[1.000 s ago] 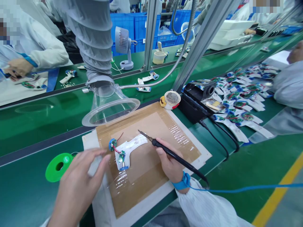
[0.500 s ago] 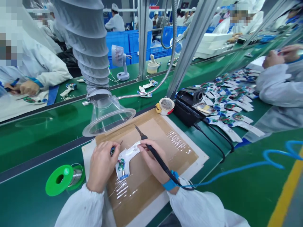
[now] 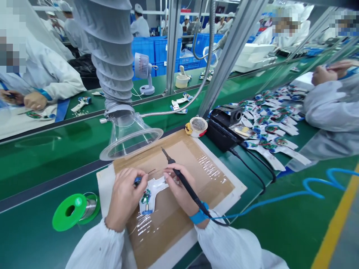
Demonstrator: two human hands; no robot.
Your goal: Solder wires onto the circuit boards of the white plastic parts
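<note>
As seen from above, left hand (image 3: 125, 198): closed, pinching a small blue part (image 3: 137, 181).
Right hand (image 3: 179, 185): closed around a black soldering iron (image 3: 187, 188).
White plastic housing (image 3: 154, 188): between the hands, on a taped cardboard pad (image 3: 202, 157).

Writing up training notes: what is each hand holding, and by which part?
The right hand grips a soldering iron by its black handle. The left hand pinches a small blue component, its hold partly hidden.
</note>
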